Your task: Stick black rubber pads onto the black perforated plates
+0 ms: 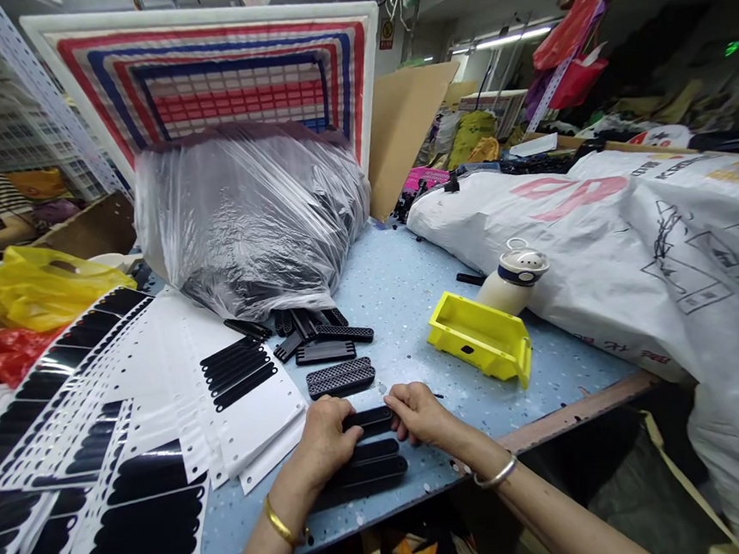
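Observation:
My left hand (329, 440) and my right hand (420, 412) both pinch a long black oval plastic piece (372, 417) near the table's front edge, fingers curled over its two ends. Under it lie two or three more black oval pieces (367, 475) in a row. A perforated black oval part (340, 377) sits just beyond my hands. White sheets with black oval stickers (239, 375) lie to the left.
A big clear plastic bag of black parts (248, 219) fills the table's middle, loose parts (323, 333) spilling at its foot. A yellow bin (482, 336), a white bottle (512, 280), large white sacks (664, 243) at right. Yellow bag (40, 284) far left.

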Tool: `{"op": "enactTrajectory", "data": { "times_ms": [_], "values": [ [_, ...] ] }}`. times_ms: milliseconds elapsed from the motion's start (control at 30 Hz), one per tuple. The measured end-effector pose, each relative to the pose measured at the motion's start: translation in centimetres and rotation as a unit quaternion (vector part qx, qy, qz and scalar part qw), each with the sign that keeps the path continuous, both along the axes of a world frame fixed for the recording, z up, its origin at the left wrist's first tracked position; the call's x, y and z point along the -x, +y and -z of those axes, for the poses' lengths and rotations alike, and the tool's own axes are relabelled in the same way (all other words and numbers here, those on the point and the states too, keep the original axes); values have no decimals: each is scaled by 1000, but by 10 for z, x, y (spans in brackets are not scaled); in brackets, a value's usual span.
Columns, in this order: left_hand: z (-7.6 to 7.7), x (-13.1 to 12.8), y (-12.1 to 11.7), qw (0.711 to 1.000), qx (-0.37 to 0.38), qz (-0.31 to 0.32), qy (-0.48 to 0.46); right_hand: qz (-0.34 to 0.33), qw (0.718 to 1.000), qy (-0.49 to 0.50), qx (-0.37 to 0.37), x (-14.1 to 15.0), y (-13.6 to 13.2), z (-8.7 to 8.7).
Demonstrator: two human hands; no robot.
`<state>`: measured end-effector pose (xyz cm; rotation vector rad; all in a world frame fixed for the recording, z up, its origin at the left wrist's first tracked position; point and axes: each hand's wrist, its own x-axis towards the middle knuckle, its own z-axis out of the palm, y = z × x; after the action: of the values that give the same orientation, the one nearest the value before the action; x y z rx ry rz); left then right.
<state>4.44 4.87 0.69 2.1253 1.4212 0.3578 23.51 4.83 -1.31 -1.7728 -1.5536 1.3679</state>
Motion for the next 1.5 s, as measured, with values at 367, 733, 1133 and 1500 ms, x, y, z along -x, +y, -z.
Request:
{"op": "enactTrajectory", "data": {
  "times_ms": [367,733,1133,1500],
  "values": [
    [0,28,-6,999,-32,-33,-6,-55,968,-172,-176,2,11,-18],
    [17,44,-13,995,-52,-57,-57,-114,939,-219,-241,18,10,7],
    [8,49,-17,988,-1,-99,-117,-131,922,-273,-243,28,17,-2],
    [14,64,-36,960,26,-129,-246,-211,915,-239,-248,11,-1,-2]
  ]
}}
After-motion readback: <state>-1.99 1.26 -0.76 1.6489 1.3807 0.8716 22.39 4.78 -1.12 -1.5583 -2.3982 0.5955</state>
